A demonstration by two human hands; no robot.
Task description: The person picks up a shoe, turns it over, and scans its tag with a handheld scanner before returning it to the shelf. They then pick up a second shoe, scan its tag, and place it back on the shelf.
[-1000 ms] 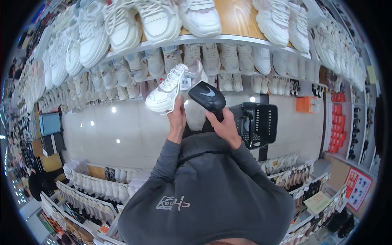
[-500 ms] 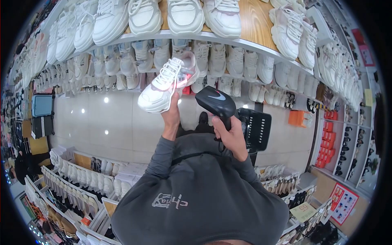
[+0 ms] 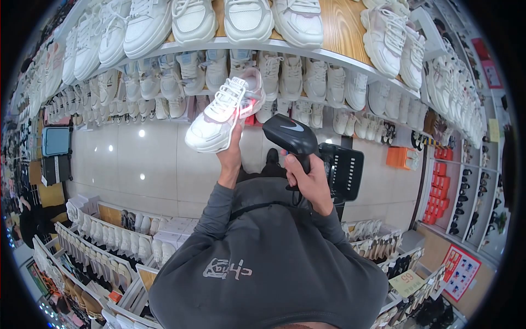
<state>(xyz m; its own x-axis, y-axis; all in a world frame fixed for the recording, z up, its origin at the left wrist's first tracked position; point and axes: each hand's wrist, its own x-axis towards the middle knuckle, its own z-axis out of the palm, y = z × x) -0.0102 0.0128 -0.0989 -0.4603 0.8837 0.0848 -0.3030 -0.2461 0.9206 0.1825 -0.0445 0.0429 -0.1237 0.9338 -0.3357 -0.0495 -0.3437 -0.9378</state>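
1. We are in a shoe shop with a pale, glossy tiled floor (image 3: 148,159), and a wood-topped shelf (image 3: 344,27) runs across in front of us, bearing a row of white display shoes (image 3: 249,22), with more pairs on the tiers below it
2. Our left hand (image 3: 230,156) is closed on a white sneaker (image 3: 216,118) and holds it up in front of the lower tiers, clear of them; part of the hand is behind the shoe, so we cannot tell how every finger lies
3. The sneaker is tilted, its toe pointing to the left and back towards us, its laces uppermost, and a red glow falls on its side
4. Our right hand (image 3: 315,183) is wrapped around the grip of a black handheld scanner (image 3: 289,133), whose head is turned towards the sneaker, near it but not touching
5. A black basket (image 3: 346,172) stands on the floor just beyond the right hand, and farther to the right we see an orange box (image 3: 398,157) and stacked red boxes (image 3: 437,194)
6. Low racks (image 3: 109,255) of shoes stand behind us on both sides, and a light-blue case (image 3: 56,141) sits at the far left
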